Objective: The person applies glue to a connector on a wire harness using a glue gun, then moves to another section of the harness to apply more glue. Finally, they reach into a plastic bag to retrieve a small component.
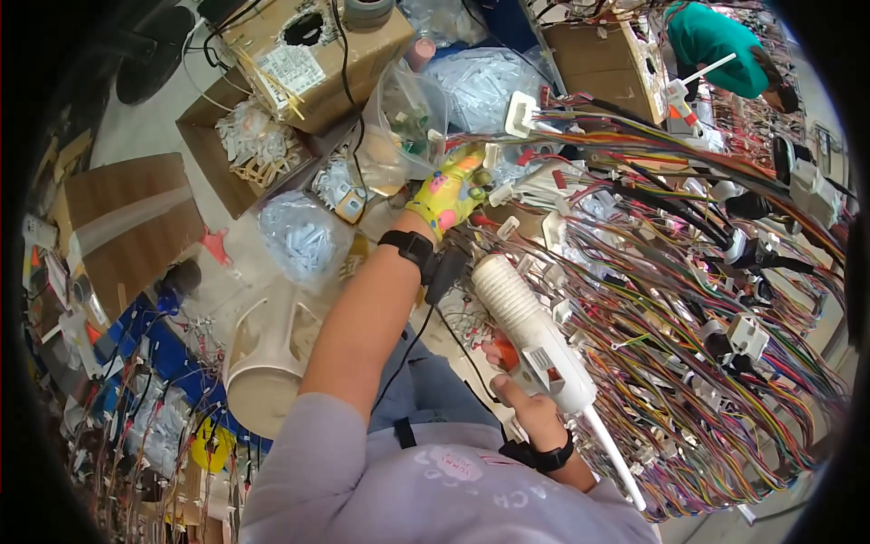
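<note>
My left hand (450,192), in a patterned yellow glove, is closed at the near end of a bundle of coloured wires (616,136). A small pale connector (491,156) shows at its fingertips, and the fingers partly hide what they grip. My bare right hand (536,415) is wrapped round the handle of a white hot glue gun (530,326). The gun's ribbed front end points up toward the left hand. A white glue stick (616,458) sticks out of its back, toward the lower right.
Wire harnesses (689,399) with connectors spread over the right side. Ahead stand a cardboard box (331,68), a clear plastic tub (421,95) and bags of white parts (304,238). A beige plastic stool (267,390) is at my left. Another person in green (720,50) works at the far right.
</note>
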`<action>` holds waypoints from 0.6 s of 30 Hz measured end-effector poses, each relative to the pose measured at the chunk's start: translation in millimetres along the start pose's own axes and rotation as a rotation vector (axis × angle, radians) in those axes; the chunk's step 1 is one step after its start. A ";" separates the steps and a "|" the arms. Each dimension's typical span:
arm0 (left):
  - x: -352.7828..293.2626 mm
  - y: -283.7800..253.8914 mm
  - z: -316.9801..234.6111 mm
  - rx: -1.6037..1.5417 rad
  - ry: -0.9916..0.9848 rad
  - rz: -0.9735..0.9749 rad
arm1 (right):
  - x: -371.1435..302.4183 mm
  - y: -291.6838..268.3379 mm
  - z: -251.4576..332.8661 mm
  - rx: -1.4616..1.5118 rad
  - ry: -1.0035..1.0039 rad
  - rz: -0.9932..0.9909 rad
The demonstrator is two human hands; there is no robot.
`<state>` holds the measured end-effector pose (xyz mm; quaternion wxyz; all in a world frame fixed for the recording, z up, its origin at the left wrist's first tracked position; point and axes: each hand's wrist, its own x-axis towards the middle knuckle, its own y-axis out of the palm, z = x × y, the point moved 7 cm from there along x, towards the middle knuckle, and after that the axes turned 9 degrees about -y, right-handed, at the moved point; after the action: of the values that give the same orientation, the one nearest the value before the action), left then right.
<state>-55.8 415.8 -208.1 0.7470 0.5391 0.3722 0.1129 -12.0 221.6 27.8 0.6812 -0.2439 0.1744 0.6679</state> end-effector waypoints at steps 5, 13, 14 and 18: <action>-17.8 -4.7 7.6 0.106 -0.082 0.028 | 3.0 1.1 -3.6 0.006 -0.004 0.024; -49.7 -7.4 22.6 0.316 -0.120 0.039 | 2.0 -6.4 -9.2 0.035 0.017 -0.022; -50.0 -7.7 25.2 0.330 -0.138 0.041 | 1.0 -6.6 -9.7 0.044 0.021 -0.028; -48.4 -14.1 27.0 0.340 -0.110 0.014 | 0.7 -6.5 -8.2 0.046 -0.022 0.009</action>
<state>-74.6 363.2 -195.8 0.6636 0.6655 0.3408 0.0239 -4.8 217.6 21.4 0.6854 -0.2201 0.1834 0.6694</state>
